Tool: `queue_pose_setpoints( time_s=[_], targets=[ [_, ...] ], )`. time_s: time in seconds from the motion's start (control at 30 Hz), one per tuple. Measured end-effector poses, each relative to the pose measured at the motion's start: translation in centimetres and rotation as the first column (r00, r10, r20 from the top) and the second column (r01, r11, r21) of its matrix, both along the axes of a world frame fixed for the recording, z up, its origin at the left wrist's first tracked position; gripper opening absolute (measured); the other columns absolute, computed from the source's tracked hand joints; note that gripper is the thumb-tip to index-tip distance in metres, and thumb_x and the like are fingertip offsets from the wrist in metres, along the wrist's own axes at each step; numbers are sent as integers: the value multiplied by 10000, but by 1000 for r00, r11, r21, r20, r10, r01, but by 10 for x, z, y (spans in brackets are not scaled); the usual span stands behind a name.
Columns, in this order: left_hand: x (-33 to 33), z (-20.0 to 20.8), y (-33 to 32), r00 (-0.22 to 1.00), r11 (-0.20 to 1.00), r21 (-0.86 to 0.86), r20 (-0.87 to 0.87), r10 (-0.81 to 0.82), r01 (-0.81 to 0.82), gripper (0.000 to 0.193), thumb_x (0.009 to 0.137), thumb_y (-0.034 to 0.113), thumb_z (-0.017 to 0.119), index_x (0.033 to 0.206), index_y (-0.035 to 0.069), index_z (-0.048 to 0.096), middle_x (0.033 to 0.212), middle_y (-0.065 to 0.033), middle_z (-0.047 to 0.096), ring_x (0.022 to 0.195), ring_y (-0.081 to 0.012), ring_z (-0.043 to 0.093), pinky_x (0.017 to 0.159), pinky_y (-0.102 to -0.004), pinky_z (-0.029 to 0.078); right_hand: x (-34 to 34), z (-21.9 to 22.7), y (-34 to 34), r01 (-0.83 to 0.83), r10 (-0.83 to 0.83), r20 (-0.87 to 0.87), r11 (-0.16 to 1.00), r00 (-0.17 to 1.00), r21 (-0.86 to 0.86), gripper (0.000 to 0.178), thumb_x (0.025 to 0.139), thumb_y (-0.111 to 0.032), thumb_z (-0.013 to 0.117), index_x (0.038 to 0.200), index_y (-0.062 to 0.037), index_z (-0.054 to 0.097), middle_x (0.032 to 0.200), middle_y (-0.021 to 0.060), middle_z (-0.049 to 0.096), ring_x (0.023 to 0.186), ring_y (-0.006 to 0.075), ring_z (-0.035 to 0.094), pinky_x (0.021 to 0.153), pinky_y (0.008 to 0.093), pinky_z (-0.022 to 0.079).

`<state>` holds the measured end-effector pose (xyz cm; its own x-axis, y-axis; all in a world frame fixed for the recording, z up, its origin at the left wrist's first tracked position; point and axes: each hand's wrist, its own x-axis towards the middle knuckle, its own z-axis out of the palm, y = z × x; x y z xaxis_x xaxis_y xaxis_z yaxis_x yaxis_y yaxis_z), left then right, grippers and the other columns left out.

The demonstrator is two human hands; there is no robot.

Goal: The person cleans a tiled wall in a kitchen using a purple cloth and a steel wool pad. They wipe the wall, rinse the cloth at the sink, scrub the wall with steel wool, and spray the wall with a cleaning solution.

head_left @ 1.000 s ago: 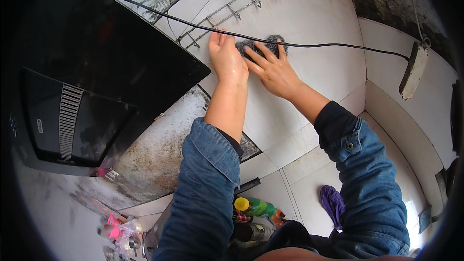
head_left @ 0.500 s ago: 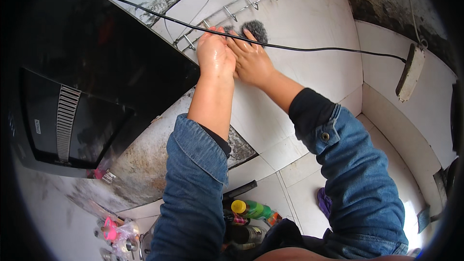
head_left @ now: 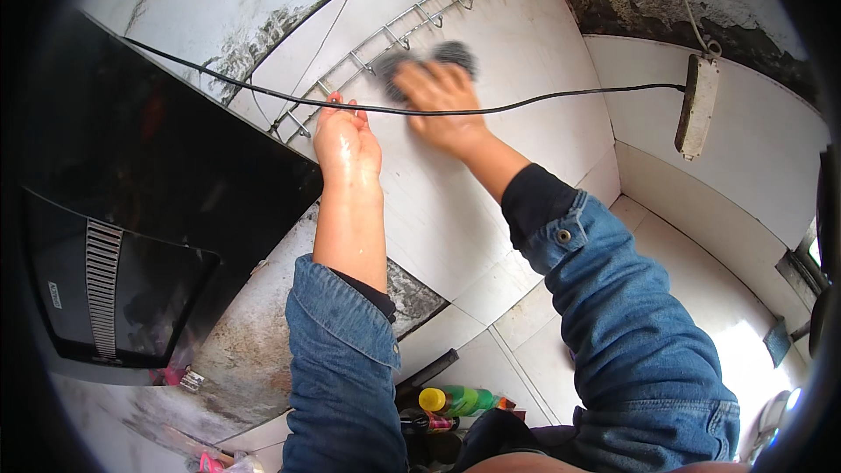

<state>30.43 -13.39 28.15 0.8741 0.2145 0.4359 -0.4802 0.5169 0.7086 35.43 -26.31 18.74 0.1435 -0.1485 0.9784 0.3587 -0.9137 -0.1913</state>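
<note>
My right hand (head_left: 445,105) presses a dark grey steel wool scrubber (head_left: 455,56) against the white wall tiles (head_left: 526,153), just below a metal hook rail (head_left: 385,35). The scrubber bulges out on both sides of my fingers, and both are blurred by motion. My left hand (head_left: 348,144), wet and shiny, is closed at the rail's lower left end, its fingertips curled by the bars. What lies inside that grip is partly hidden. A black cable (head_left: 526,103) crosses in front of the left fingers and the right hand.
A black range hood (head_left: 166,149) fills the left side, its corner close to my left forearm. The cable runs to a white power strip (head_left: 698,107) hanging at the right. Below stand a green bottle with a yellow cap (head_left: 460,400) and other containers.
My right hand has moved away from my left hand, rightward along the rail with the scrubber. The left hand stays at the rail's end. The whole view has shifted a little.
</note>
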Motion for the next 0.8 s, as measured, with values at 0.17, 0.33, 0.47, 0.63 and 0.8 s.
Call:
queue_pose_setpoints(
  time_s=[0.17, 0.33, 0.47, 0.63, 0.8],
  targets=[
    [-1, -14, -4, 996, 982, 165, 31, 89, -93, 535, 771, -138, 362, 1256, 39, 503, 1193, -112, 465, 1097, -192, 483, 969, -313, 380, 16, -41, -47, 89, -58, -138, 969, 989, 232, 592, 814, -380, 605, 1338, -120, 513, 1445, 105, 462, 1290, 336, 427, 1077, 511, 268],
    [-4, -15, -16, 995, 978, 201, 89, 45, -62, 585, 725, -161, 361, 1260, 35, 492, 1255, -118, 430, 1158, -191, 456, 1019, -318, 346, 48, 19, -120, 154, -101, -146, 897, 984, 415, 570, 854, -373, 534, 1367, -128, 489, 1460, 87, 447, 1277, 359, 425, 1067, 526, 276],
    [7, -16, -1, 996, 985, 167, 87, 29, -44, 609, 681, -160, 361, 1243, 23, 508, 1276, -101, 437, 1197, -193, 425, 1001, -282, 320, 23, 27, -56, 38, 14, -142, 934, 990, 355, 586, 838, -304, 524, 1375, -86, 439, 1450, 143, 442, 1238, 399, 447, 1043, 530, 313],
    [14, -17, 11, 996, 989, 143, 83, 28, -40, 587, 683, -143, 363, 1225, 6, 527, 1284, -89, 451, 1240, -198, 396, 990, -274, 307, 7, 18, -48, -49, 76, -215, 990, 974, 132, 557, 853, -280, 519, 1379, -108, 456, 1457, 124, 446, 1247, 345, 450, 1050, 521, 294],
    [18, -16, -2, 997, 987, 158, 81, -12, -1, 579, 693, -139, 361, 1229, 6, 529, 1297, -65, 453, 1265, -198, 382, 979, -264, 302, 17, 24, -92, 111, -53, -217, 958, 975, 266, 546, 833, -257, 550, 1353, -108, 484, 1464, 86, 442, 1252, 345, 444, 1046, 519, 293]
  ],
)
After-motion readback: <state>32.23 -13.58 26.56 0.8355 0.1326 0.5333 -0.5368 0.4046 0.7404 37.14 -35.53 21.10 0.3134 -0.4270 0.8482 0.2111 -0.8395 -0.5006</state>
